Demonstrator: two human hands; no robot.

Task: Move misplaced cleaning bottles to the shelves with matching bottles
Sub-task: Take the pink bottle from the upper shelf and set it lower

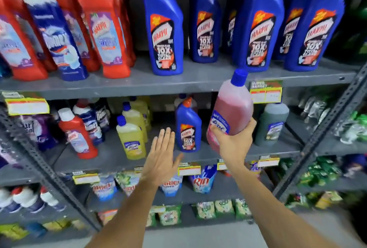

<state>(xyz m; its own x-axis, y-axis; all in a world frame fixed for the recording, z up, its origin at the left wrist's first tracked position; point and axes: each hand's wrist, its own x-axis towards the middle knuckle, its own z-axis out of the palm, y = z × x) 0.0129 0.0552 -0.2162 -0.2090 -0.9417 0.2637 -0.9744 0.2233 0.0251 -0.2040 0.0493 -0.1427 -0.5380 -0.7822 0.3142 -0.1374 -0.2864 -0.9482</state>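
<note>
Right now your right hand (232,140) has its fingers (215,131) clamped around the lower body of the pink bottle (231,112), which you hold tilted in the air, its blue cap crossing the front edge of the upper shelf (139,87) and its base out in front of the middle shelf (111,160). Your left hand (161,158) is flat and empty, fingers straight and close together, thumb out, hovering in front of the middle shelf's lip between the yellow bottles (132,138) and the small blue Harpic bottle (188,128). That blue bottle stands alone near the front edge, just beside the pink bottle you hold. Bare shelf shows between it and the yellow row, behind your left hand. To the right, the dark green bottle (272,123) stands upright, with open shelf surface between it and the slanted upright post (325,126). Above, the large blue Harpic bottles (164,27) line the upper shelf with gaps between them, and the red bottles (108,33) crowd its left end beside one blue-and-white bottle (56,37).
</note>
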